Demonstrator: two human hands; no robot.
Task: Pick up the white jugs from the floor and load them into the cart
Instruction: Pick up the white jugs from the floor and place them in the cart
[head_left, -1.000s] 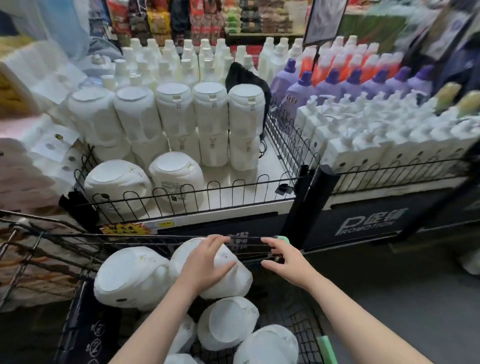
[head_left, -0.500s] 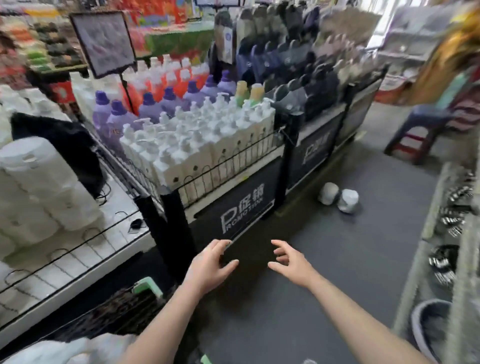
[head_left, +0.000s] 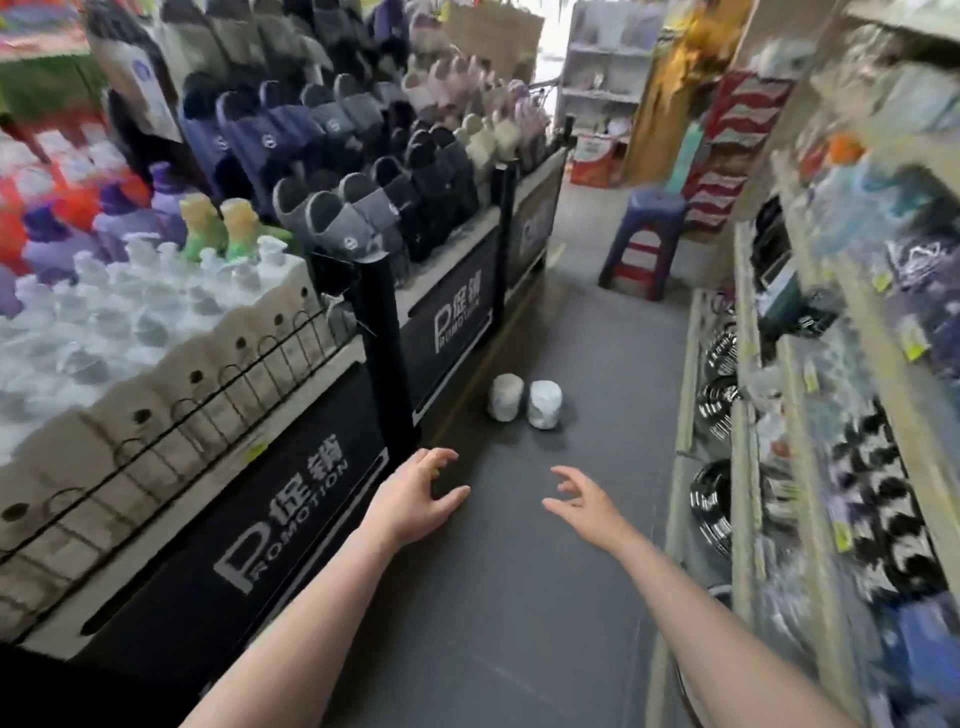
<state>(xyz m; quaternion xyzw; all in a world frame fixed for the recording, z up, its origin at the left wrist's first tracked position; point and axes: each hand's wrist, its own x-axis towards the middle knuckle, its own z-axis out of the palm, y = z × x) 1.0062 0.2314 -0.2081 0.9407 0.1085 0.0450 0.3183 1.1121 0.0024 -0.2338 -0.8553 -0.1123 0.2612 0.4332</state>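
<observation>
Two white jugs stand on the grey floor (head_left: 519, 597) ahead — the left jug (head_left: 505, 396) and the right jug (head_left: 544, 404), just beside each other, at the foot of the display stand (head_left: 291, 525). Whether they touch cannot be told. Both look upright.

Two bare hands reach forward over the floor, well short of the jugs. The left hand (head_left: 415, 501) is held palm down, its fingers (head_left: 441, 457) spread and loosely curled, holding nothing. The right hand (head_left: 584, 501) is the same — fingers (head_left: 563, 474) wide and slightly bent, empty. The hands are apart from each other, with bare floor between them.

On the left runs the stand, with three black front panels; two read "PROMOTION", the third is too far to read. Behind its wire rail sit many white pump bottles (head_left: 130, 312), too blurred to count, with two green bottles (head_left: 218, 223) and some purple and red ones behind. Farther along are rows of slippers (head_left: 358, 171), mostly dark, some pale.

On the right, shelves (head_left: 810, 364) carry small packaged goods, blurred. One blue stool (head_left: 644, 234) stands at the far end of the aisle.
</observation>
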